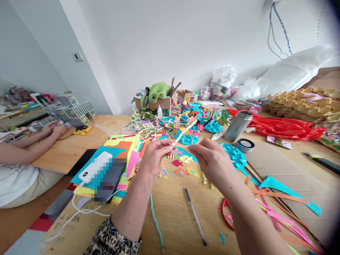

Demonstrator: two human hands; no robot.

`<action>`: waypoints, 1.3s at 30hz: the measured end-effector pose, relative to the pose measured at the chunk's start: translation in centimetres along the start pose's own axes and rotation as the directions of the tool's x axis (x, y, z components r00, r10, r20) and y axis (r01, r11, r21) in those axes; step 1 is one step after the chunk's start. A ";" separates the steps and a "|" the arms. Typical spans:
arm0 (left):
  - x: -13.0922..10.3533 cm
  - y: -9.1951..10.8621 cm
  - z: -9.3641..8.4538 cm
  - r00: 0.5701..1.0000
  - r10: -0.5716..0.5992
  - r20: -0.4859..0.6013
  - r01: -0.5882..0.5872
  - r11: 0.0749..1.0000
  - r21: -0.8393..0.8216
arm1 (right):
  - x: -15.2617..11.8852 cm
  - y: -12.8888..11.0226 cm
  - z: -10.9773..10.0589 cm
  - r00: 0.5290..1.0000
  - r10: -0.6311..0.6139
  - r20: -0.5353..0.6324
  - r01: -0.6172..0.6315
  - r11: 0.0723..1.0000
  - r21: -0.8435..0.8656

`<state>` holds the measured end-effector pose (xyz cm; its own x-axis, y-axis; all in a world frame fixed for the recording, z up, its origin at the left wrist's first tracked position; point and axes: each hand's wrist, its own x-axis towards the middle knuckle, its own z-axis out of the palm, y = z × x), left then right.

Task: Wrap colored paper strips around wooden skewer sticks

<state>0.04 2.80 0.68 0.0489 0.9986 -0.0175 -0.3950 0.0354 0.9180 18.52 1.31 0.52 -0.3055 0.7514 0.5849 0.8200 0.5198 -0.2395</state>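
My left hand point(155, 157) pinches a cream-white pipe cleaner point(183, 132) between thumb and fingertips, and its free length slants up and to the right. Opposite it, my right hand point(212, 159) is closed in a pinch, with a thin strand running from the left fingertips toward it, seemingly part of the same pipe cleaner. Below and between the hands lie paper fish cut-outs point(186, 159) in yellow, orange and red. A light blue pipe cleaner point(156, 223) and a pen point(196, 216) rest on the wooden table nearer me.
Coloured paper with a white power bank point(95, 166) and a phone lies at left. A steel flask point(238, 126) stands beside its lid point(244, 145). Red scissors point(225, 214), paper strips and a cutter point(322, 163) are at right. Another person's hands point(54, 129) work at far left.
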 end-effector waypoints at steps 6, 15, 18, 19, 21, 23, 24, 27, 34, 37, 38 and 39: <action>0.2 -0.5 -0.4 0.998 0.059 0.020 -0.062 0.979 0.193 | -0.1 0.0 -0.8 0.995 -0.092 -0.024 0.088 0.987 -0.136; 0.2 -1.0 -0.3 0.995 0.097 0.037 -0.104 0.933 0.344 | 0.0 0.1 -0.4 0.999 -0.047 -0.024 0.047 0.999 -0.011; -0.1 -1.4 0.2 0.987 0.139 0.078 -0.159 0.909 0.386 | 0.1 -0.2 -0.2 0.999 0.033 -0.018 -0.031 0.995 0.096; -0.3 -1.6 0.4 0.985 0.143 0.097 -0.171 0.897 0.409 | 0.1 -0.3 -0.2 0.998 0.059 -0.016 -0.056 0.989 0.136; -0.5 -1.9 0.8 0.981 0.141 0.133 -0.187 0.871 0.454 | 0.2 -0.5 -0.1 0.994 0.107 -0.003 -0.103 0.971 0.217; -0.8 -2.3 1.0 0.976 0.140 0.166 -0.205 0.846 0.492 | 0.2 -0.6 0.0 0.990 0.140 0.024 -0.142 0.950 0.277; -0.8 -2.4 1.0 0.973 0.139 0.182 -0.214 0.836 0.505 | 0.3 -0.7 0.1 0.987 0.153 0.040 -0.158 0.942 0.296; -0.8 -2.7 1.0 0.970 0.112 0.218 -0.213 0.823 0.527 | 0.3 -0.6 0.3 0.982 0.172 0.080 -0.189 0.926 0.326; -0.7 -2.2 0.8 0.972 0.092 0.218 -0.200 0.812 0.549 | 0.3 -0.8 0.6 0.996 0.089 0.019 -0.090 0.938 0.335; -0.7 -2.1 0.9 0.968 0.146 0.202 -0.239 0.772 0.589 | 0.3 -1.0 0.6 0.999 0.029 -0.042 -0.015 0.956 0.293; -0.7 -2.0 0.9 0.966 0.164 0.200 -0.253 0.759 0.600 | 0.3 -1.1 0.6 0.998 0.001 -0.066 0.017 0.962 0.271; -0.8 -2.1 0.9 0.964 0.180 0.198 -0.265 0.748 0.609 | 0.4 -1.1 0.6 0.995 -0.032 -0.095 0.054 0.968 0.245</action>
<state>1.67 1.95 -0.83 0.1581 0.9611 0.2267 0.2504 -0.2611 0.9323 17.21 1.23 0.56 -0.2840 0.6925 0.6631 0.6587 0.6435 -0.3899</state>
